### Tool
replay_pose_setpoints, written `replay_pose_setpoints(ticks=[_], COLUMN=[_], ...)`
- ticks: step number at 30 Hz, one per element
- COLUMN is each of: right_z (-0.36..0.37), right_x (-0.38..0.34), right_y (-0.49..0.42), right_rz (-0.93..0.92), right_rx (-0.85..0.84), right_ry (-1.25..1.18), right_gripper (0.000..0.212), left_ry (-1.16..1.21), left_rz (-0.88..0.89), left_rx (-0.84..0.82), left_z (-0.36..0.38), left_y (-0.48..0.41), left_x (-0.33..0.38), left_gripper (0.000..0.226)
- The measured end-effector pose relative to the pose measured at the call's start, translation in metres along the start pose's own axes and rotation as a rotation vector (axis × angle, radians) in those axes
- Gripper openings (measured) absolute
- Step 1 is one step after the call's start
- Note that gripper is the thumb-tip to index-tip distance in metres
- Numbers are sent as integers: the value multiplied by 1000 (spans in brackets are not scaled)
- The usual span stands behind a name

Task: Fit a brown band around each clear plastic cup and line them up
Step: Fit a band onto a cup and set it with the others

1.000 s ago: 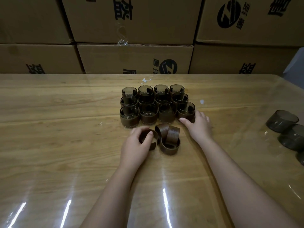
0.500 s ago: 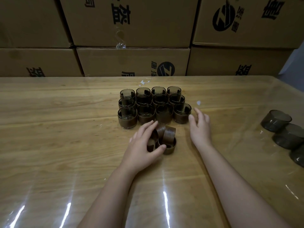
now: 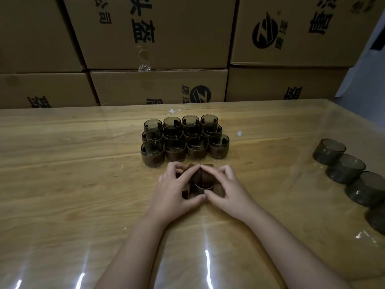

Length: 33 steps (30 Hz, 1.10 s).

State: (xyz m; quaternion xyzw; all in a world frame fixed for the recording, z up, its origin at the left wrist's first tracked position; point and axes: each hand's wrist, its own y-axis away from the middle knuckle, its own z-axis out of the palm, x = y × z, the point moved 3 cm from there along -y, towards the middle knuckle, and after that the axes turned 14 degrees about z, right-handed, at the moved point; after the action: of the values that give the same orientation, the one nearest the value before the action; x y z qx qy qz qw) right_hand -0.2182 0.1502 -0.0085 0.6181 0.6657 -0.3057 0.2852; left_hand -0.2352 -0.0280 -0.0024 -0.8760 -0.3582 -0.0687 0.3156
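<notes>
Toward the left hand (image 3: 174, 189) the right hand (image 3: 227, 189) has swung in; both curl round the tangled bands (image 3: 206, 178), just in front of the banded cups (image 3: 176, 152). Tugging a snagged band free could jolt that row.

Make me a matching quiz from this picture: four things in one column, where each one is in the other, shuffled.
1 banded cups
2 bare cups
3 loose bands
4 cardboard boxes

A lined up near the table's right edge
B stacked behind the table
C in rows of four, centre
D gripped by left hand and right hand

Pairs: 1-C, 2-A, 3-D, 4-B
</notes>
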Motion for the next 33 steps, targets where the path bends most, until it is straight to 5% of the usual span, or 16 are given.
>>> replay_pose_setpoints(ticks=[6, 17, 24, 33], right_z=[-5, -13, -121, -190], right_x=[2, 16, 63, 109], right_y=[-1, -7, -26, -25], right_rz=[45, 174, 563, 936], right_rx=[-22, 55, 572, 525], right_ry=[-209, -373, 37, 307], right_gripper=[45, 32, 45, 44], left_ry=[-26, 208, 221, 232], left_rz=[26, -126, -134, -139], left_rx=[-55, 112, 87, 89], left_z=[7, -2, 0, -1], left_y=[0, -1, 1, 0], left_x=[3, -2, -4, -4], left_gripper=[80, 57, 50, 49])
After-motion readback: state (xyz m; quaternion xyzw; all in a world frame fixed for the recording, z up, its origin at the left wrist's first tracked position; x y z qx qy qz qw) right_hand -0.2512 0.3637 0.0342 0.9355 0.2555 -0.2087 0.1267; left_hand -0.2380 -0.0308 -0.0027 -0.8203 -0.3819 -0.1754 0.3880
